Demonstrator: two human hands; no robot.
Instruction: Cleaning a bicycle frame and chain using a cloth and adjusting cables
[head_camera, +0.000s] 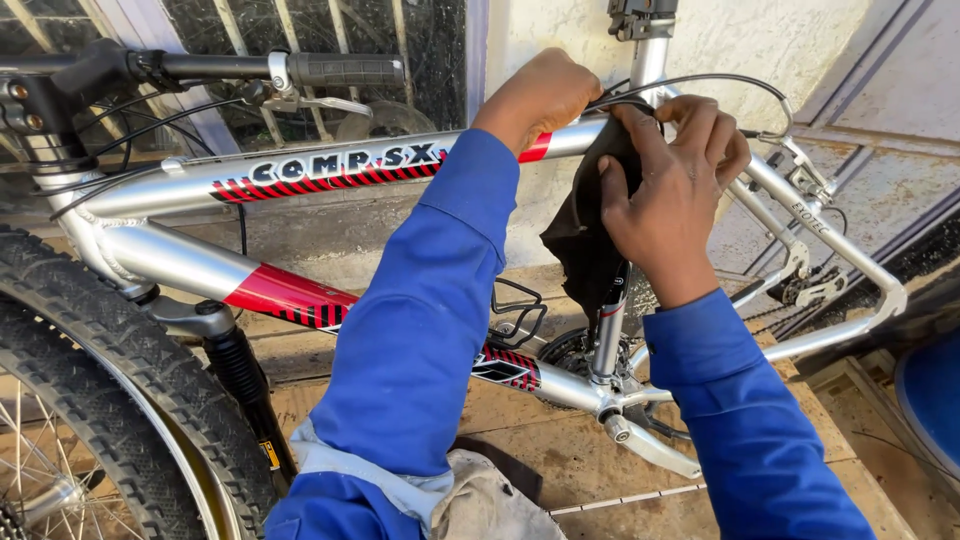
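Sunlit and rough, a pale plastered wall (720, 40) stood behind the work, with a barred window (330, 30) to its left and worn wooden boards (560, 460) underfoot. Against that wall leaned a silver bicycle frame (170, 190) with red and black striped markings, its knobbly front tyre (110, 390) filling the lower left corner and the handlebar grip (345, 70) with its brake lever running across the top.

Both arms wore blue sleeves (430, 320). The left hand (535, 95) was closed into a fist over the top tube, just where it met the seat tube (610, 330) — fingers wrapped over the metal and hidden on the far side, so what lay under them could not be told. The right hand (675, 190) was curled around a black cloth (585, 225), thumb and fingers pressing it against the upper seat tube. The cloth hung down in a crumpled fold below the hand, covering part of the tube.

A black brake cable (720, 80) looped above the right hand's knuckles toward the rear brake arms (805, 180). Below, an empty wire bottle cage (520, 310) sat on the down tube, and a silver crank arm (655, 448) pointed down to the right near the chainring (575, 350). A grey rag (480, 500) lay bunched at the bottom edge — close to the left elbow.
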